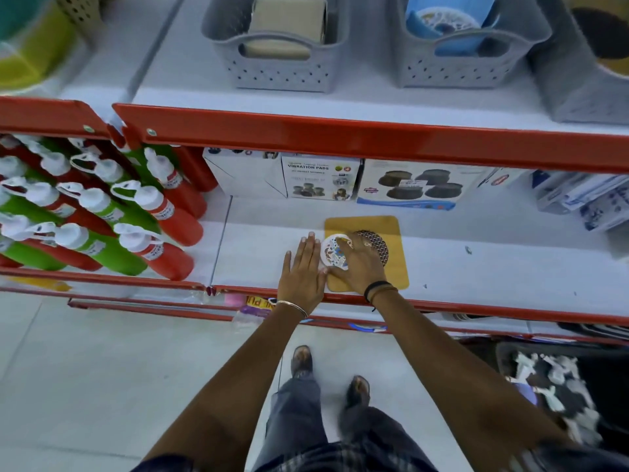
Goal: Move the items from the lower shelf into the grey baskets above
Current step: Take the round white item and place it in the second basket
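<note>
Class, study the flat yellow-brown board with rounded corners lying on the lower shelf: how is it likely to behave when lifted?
The flat yellow-brown board looks thin and rigid, so it probably stays stiff. It lies flush on the white shelf, so its edge may be hard to catch. The round patterned white disc and dark woven disc on it would likely slide off if tilted.

Person, seen from above: both forearms bare, no sleeves in view. Left hand [303, 272] with a thin silver-coloured bangle [292, 307] at the wrist; right hand [357, 264] with a ring on one finger, a black band [377, 287] and a thinner brownish band at the wrist. Blue-grey trousers [296, 417], dark open sandals [301, 361], checked cloth at the waist.
</note>
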Demonstrator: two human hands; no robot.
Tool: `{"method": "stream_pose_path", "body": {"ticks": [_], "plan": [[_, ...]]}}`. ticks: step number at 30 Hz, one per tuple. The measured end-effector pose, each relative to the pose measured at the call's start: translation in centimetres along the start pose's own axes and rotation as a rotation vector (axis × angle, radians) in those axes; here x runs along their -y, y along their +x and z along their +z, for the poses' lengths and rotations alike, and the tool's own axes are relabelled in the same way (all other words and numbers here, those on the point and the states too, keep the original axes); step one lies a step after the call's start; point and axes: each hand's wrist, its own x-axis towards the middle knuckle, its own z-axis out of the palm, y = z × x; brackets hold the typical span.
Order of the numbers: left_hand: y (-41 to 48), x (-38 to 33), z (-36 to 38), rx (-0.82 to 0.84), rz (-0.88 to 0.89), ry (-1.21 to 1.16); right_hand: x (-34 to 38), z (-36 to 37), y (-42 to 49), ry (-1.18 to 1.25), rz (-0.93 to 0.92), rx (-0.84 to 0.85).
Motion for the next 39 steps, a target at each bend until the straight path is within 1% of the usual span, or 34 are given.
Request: {"method": "stream_pose_path", "body": {"ticks": [4,6,8,11,13,14,17,20,26,28,32,36,39], "plan": [[0.0,0.0,0.1,0.0,0.006,0.004,0.2,-0.3,0.1,-0.057,-0.026,-0.048],[-0.2,-0.1,-0.4,-0.019,0.031,0.007,-0.1,-0.7,-0.6,0.002,-0.005,-0.083],[-0.7,-0.7,-1.6,-0.076,0.08,0.014,-0.8,-1.6,-1.9,0.068,-0.027,-0.146],[-2.0,-2.5,-4.2,-0.203,0.145,-0.016,-2.1,-4.1,-4.7,0.169,-0.117,-0.166],[-2.9,-4.0,-5.8,-0.278,0.162,-0.023,-2.5,-6.5,-6.8,0.22,-0.157,-0.151],[-3.4,-5.0,-6.7,-0.312,0.175,-0.024,-2.6,-8.0,-7.9,0.218,-0.178,-0.169],[-4.6,-7.9,-9.4,-0.406,0.218,-0.054,-2.8,-12.4,-10.5,0.22,-0.241,-0.258],[-5.4,-10.6,-12.8,-0.538,0.263,-0.062,-2.5,-17.5,-13.0,0.194,-0.356,-0.37],[-4.5,-14.8,-20.5,-0.73,0.353,-0.053,-1.8,-26.8,-14.2,0.091,-0.535,-0.567],[-3.6,-15.7,-23.0,-0.749,0.383,-0.046,-1.6,-29.6,-13.3,0.071,-0.556,-0.626],[-1.1,-16.7,-26.8,-0.709,0.485,0.027,-1.0,-33.7,-10.5,0.063,-0.585,-0.714],[2.5,-16.9,-29.6,-0.664,0.489,0.076,-0.1,-37.0,-6.7,-0.023,-0.497,-0.654],[5.4,-17.2,-31.6,-0.566,0.444,0.136,0.4,-38.7,-3.2,-0.074,-0.399,-0.567]]}}
